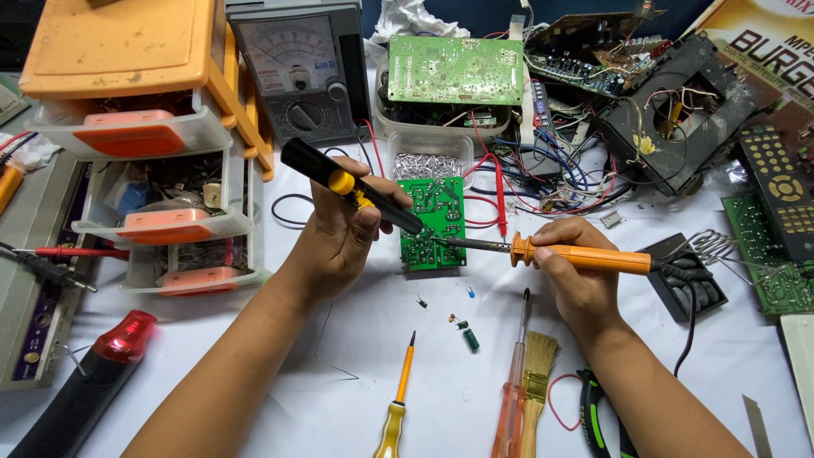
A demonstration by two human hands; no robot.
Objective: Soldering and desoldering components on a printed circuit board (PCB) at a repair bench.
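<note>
Left hand (343,233) gripping desoldering pump (349,185), right hand (570,267) gripping soldering iron (585,256), both tips on green circuit board (434,222) between: slip likely lifts pads, scorches board.

White bench (356,407), cluttered.
I see a small green circuit board (433,222) lying mid-bench. Near side of it: yellow screwdriver (397,399), orange screwdriver (512,386), brush (534,382). Left of it: orange drawer unit (153,136). Behind it: analog meter (298,68).
</note>
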